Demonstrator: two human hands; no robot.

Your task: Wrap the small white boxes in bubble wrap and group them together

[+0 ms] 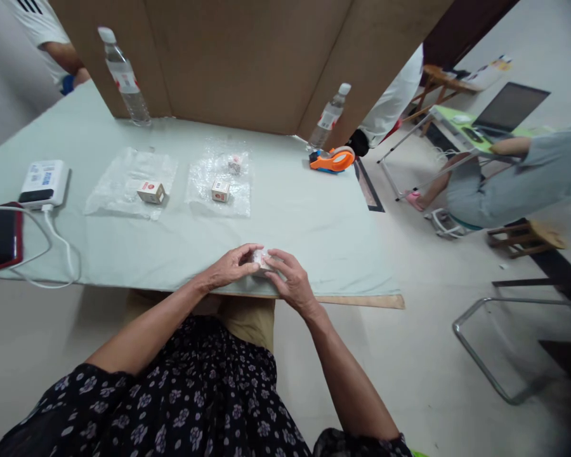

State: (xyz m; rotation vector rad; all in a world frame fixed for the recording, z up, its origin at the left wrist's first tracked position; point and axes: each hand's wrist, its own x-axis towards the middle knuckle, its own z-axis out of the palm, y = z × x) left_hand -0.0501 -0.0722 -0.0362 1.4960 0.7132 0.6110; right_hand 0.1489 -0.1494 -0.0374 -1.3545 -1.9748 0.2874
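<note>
Near the table's front edge, a small whitish box [261, 259] with a faint red mark sits between my two hands. It seems wrapped in clear plastic, though fingers cover much of it. My left hand [232, 266] grips its left side, thumb in front and fingers behind. From the right, my right hand [292, 279] holds it with bent fingers. Farther back, a small white and brown box [151, 192] lies on a sheet of bubble wrap [109, 190]. Another bubble wrap sheet [197, 200] carries a similar box [220, 191] and a smaller, plastic-covered one [235, 165].
Two water bottles [127, 86] stand against a cardboard panel [238, 63] at the back. An orange tape dispenser [333, 160] lies at the back right. On the left are a white power bank [44, 183], its cable and a phone [0, 238]. Other people sit nearby.
</note>
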